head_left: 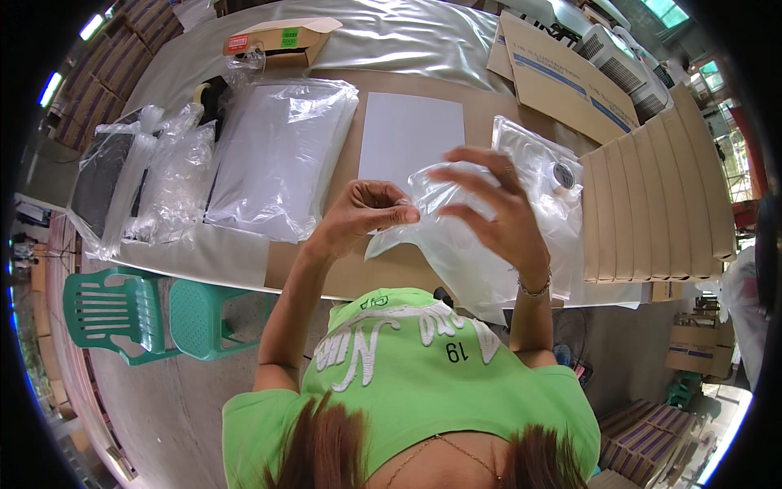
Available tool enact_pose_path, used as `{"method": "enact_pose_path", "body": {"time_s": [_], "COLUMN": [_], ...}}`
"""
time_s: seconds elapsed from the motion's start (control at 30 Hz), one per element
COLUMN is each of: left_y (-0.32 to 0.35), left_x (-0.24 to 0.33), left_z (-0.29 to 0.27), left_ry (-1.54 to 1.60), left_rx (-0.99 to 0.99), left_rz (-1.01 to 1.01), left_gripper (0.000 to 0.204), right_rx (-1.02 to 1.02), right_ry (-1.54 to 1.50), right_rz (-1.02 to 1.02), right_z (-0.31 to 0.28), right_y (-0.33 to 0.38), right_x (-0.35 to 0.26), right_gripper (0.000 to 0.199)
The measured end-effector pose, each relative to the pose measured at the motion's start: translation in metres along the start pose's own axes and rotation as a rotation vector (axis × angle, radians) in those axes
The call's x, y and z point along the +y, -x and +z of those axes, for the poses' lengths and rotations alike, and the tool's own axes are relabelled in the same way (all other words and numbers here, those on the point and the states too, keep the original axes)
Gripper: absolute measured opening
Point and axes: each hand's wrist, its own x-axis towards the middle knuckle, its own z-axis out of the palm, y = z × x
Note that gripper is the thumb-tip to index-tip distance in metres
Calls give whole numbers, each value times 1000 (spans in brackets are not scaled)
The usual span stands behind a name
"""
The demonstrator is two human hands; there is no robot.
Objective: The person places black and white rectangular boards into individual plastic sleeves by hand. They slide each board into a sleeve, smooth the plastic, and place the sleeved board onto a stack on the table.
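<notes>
My left hand point(371, 213) pinches the edge of a see-through plastic bag point(444, 253) between thumb and fingers. The bag hangs down toward the table's near edge, in front of my shirt. Just right of it, my right hand point(498, 208) is raised with its fingers spread, close to the bag's upper part. Whether those fingertips touch the film is hard to see. Behind both hands a plain white sheet point(411, 126) lies flat on brown board. More see-through plastic bags point(529, 147) lie to the right, with a roll of tape point(564, 174) on top.
A pile of plastic-wrapped white sheets point(277, 155) lies at left, beside crumpled plastic packs point(175, 179). Brown cardboard pieces point(660, 204) stand stacked at right, below a flat carton point(562, 73). An open box point(281, 41) sits far back. A green chair point(114, 310) and green stool point(199, 314) stand left.
</notes>
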Motion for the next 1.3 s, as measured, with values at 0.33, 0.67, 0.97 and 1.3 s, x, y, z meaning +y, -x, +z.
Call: {"method": "enact_pose_path", "body": {"time_s": [0.33,0.67,0.97,1.3], "left_y": [12,12,0,16], "left_x": [-14,15,-19,-21], "left_z": [-12,-10,-9,-3], "left_ry": [253,-711,64,571], "left_rx": [-51,588,31,170], "left_rz": [-23,598,-32,-535], "left_gripper": [13,42,27,51], "right_rx": [54,126,-538,650], "right_ry": [-866,-788,-1319,-2027], "right_rz": [-83,423,467,557], "right_z": [20,39,29,38], "right_y": [11,28,50,81], "right_x": [23,35,57,96], "right_gripper": [11,10,31,33]}}
